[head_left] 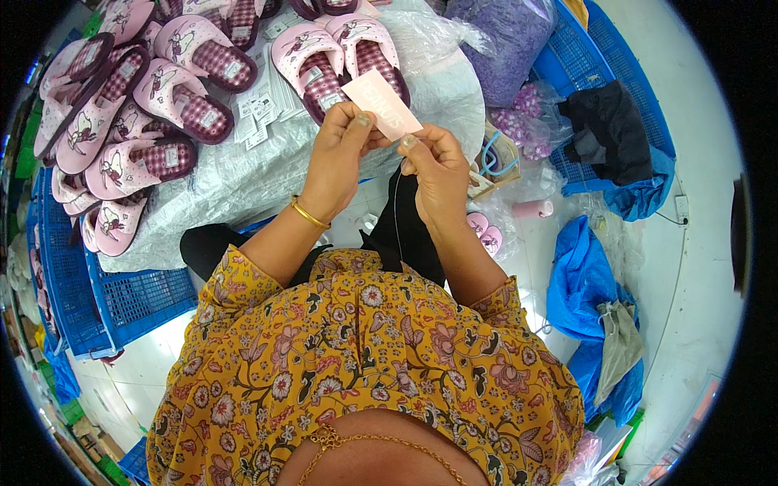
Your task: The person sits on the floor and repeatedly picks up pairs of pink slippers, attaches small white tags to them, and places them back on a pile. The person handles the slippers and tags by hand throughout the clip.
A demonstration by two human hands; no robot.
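At twelve o'clock in my remote view, I saw a pale pink card held in the air. The left hand pinched its lower-left edge between thumb and curled fingers; the right hand pinched its lower-right corner likewise. Beyond the card, towards eleven-thirty, I made out a pair of pink slippers on the silvery sheet, with paper tags at eleven and a slipper pile at ten.

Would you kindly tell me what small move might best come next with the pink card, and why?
I would probably bring the pink card forward to the pair of slippers just beyond it: the left hand and right hand both pinch the card, and that pair sits side by side, apart from the heap of slippers on the left.
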